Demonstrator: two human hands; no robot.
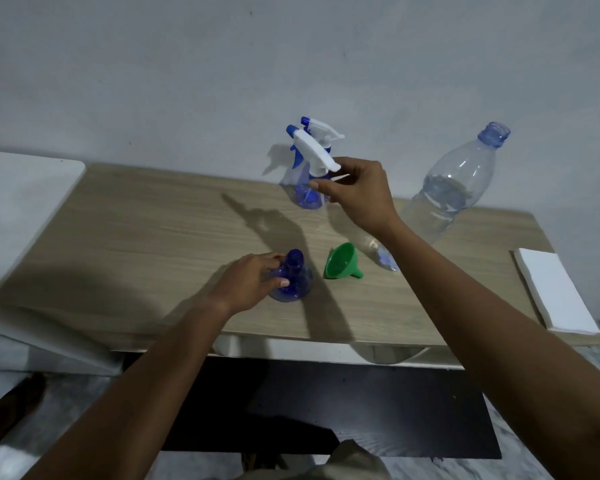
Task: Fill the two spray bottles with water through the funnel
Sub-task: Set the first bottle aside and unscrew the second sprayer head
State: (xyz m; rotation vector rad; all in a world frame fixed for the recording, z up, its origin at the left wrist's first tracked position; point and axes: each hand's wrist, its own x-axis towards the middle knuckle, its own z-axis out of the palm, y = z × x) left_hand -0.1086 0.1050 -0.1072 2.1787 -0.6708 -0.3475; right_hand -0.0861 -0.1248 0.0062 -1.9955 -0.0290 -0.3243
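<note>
The open blue spray bottle [291,280] is gripped on the wooden table [153,230] by the left hand [253,282]. Its trigger sprayer head [314,150] is pinched by the right hand [357,195] above the table, beside the second spray bottle [300,174]. The green funnel [340,261] lies between.

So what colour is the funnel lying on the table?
The funnel is bright green; the head view shows it, lying on its side.

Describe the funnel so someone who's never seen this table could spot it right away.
On the wooden table, look near the front edge, just right of the open blue bottle that the left hand holds. The funnel lies there on its side, the only green thing in view.
</note>
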